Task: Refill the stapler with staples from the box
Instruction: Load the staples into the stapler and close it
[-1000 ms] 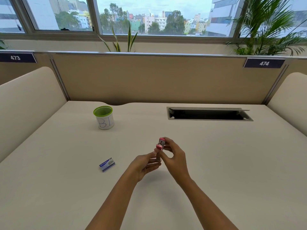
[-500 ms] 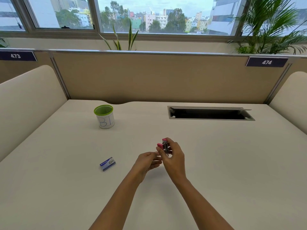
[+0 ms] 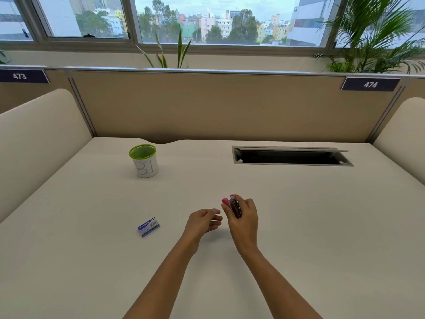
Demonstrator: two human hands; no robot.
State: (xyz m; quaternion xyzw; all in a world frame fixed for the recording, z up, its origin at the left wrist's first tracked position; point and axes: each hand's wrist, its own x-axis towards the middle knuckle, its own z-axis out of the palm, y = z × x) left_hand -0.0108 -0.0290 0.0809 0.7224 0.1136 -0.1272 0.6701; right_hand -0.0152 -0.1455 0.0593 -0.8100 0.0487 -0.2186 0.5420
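The refill looks barely begun: the right hand (image 3: 245, 217) grips the stapler (image 3: 234, 206), the left hand (image 3: 203, 221) curls just beside it, whether it pinches staples I cannot tell, and the box (image 3: 148, 226) lies left of both.

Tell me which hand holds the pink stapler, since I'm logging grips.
The right hand grips the stapler; the left hand beside it holds nothing visible, fingers loosely curled.

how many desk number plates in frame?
2: plate 473 at the left end of the partition, plate 474 at its right end. More may lie outside the frame.
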